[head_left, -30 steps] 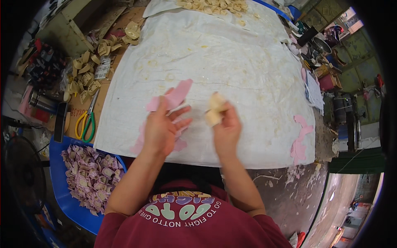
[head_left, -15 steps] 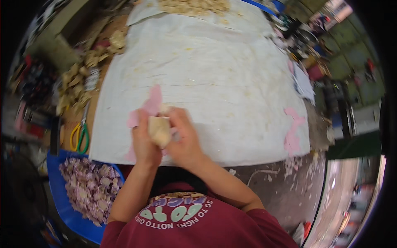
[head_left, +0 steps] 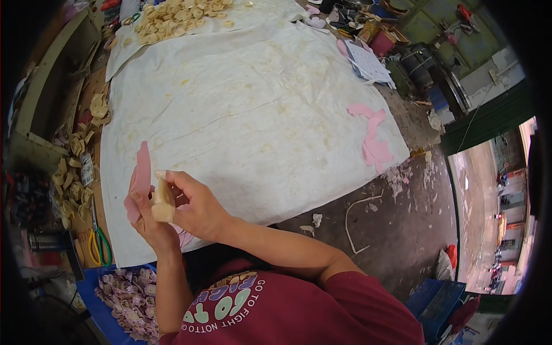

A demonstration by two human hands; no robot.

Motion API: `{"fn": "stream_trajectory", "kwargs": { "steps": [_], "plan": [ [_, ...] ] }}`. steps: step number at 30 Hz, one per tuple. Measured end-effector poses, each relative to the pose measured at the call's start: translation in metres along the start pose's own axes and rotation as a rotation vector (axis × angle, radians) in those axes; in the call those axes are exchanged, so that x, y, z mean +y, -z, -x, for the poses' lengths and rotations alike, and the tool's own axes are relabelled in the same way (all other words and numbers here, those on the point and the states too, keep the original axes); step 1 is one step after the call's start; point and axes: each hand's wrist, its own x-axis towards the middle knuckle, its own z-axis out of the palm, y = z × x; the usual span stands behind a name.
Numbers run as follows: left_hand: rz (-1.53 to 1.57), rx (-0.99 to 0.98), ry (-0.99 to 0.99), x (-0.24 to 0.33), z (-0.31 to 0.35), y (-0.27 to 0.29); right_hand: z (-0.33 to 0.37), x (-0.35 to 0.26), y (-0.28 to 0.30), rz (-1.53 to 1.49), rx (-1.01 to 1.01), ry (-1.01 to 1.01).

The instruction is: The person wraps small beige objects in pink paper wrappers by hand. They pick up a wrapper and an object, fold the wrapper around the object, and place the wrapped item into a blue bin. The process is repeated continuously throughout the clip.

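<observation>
Just above the near left part of the white cloth (head_left: 230, 115), my two hands meet around a small beige curved piece (head_left: 163, 208) with a blunt end. My left hand (head_left: 154, 231) is closed, holding a thin, flat pink piece (head_left: 142, 167) upright against its thumb. The fingers of my right hand (head_left: 198, 208) are curled and pinch the beige piece at its upper end. What my left fingers do behind it is partly hidden. Under my wrists, more pink material (head_left: 183, 236) lies at the cloth's edge.
Cut pink strips (head_left: 376, 146) lie at the cloth's right edge. Beige pieces are heaped at the far end (head_left: 178, 17) and along the left (head_left: 75, 184). Scissors (head_left: 99, 244) with yellow and green handles rest at left, above a blue tub (head_left: 92, 282) of purplish pieces.
My view has swung, so the cloth and strips appear shifted and tilted. My hands have moved left in the picture, still around the beige piece, and the pink piece now stands more upright.
</observation>
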Motion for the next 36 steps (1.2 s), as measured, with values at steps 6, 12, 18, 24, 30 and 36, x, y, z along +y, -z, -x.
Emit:
{"fn": "stream_trajectory", "kwargs": {
  "steps": [6, 12, 18, 24, 30, 36],
  "plan": [
    [0.245, -0.073, 0.32, -0.004, -0.011, 0.015, 0.0, 0.018, 0.021, -0.253, -0.03, -0.152],
    [0.311, -0.05, 0.523, -0.008, -0.009, 0.017, -0.003, 0.003, 0.139, 1.27, 0.316, 0.159],
    [0.43, -0.055, 0.532, -0.002, -0.004, 0.017, 0.004, 0.002, 0.136, 1.489, 0.222, 0.303],
    [0.419, -0.143, 0.458, 0.012, -0.002, 0.021, 0.009, -0.014, 0.02, 0.859, -0.234, 0.398],
    [0.503, -0.027, 0.389, 0.02, -0.004, 0.032, 0.019, -0.026, 0.006, 0.329, -0.119, -0.01],
    [0.698, -0.038, 0.48, 0.03, 0.004, 0.041, 0.008, -0.044, 0.006, 0.419, -0.075, 0.318]
  ]
}}
